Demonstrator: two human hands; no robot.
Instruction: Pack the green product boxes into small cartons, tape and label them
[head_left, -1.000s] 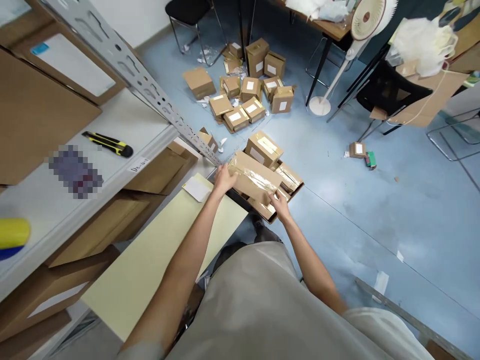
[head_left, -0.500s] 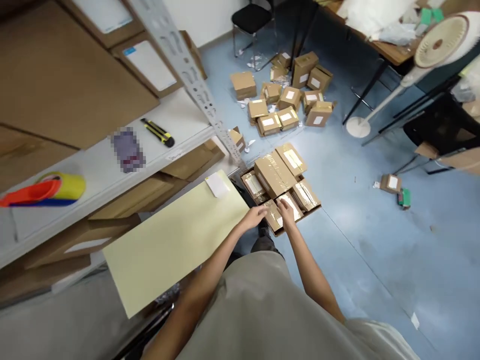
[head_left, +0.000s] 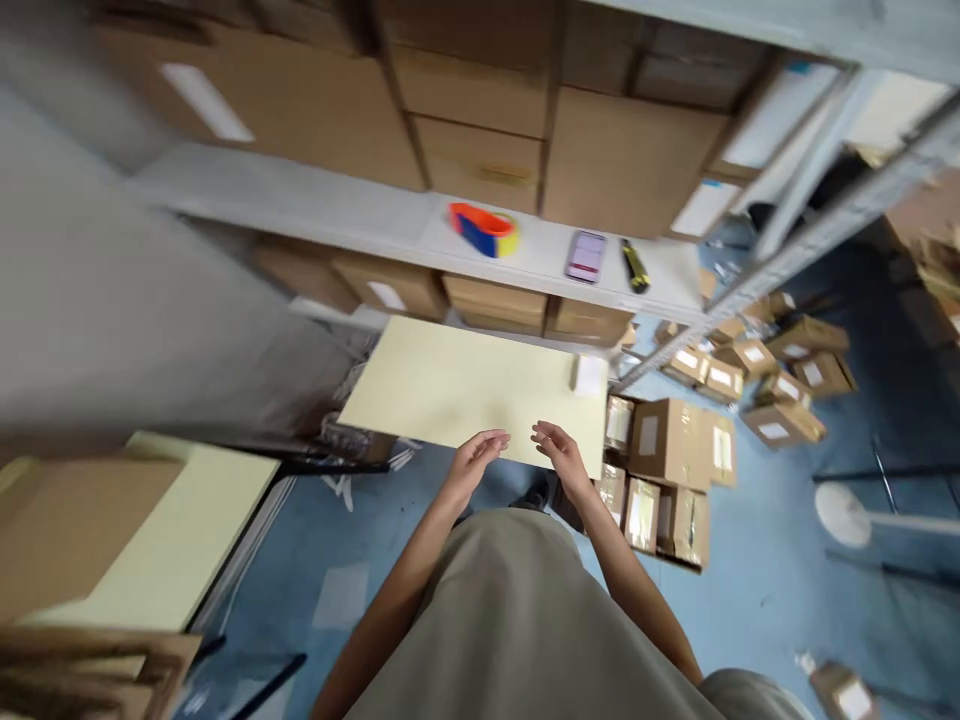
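My left hand (head_left: 478,457) hovers by the front edge of a pale yellow board (head_left: 457,385), empty, its fingers loosely stretched. Close to its right, my right hand (head_left: 562,452) is also empty, with fingers apart and the palm turned inward. A small white stack of labels or paper (head_left: 589,376) lies on the board's right end. On the floor to the right, a tray of taped cardboard boxes (head_left: 643,512) stands beside the board, with a larger cardboard box (head_left: 667,440) on top of the others.
A grey shelf (head_left: 360,225) holds large cartons, tape rolls (head_left: 484,230), a phone (head_left: 586,256) and a yellow-black utility knife (head_left: 634,266). More cartons (head_left: 750,360) lie on the floor at right, near a fan base (head_left: 842,513). Another board (head_left: 180,530) stands at left.
Both hands held a taped carton; it was set down on the tray's boxes and let go. My view then turned left toward the shelf, and my hands moved over to the yellow board's edge.
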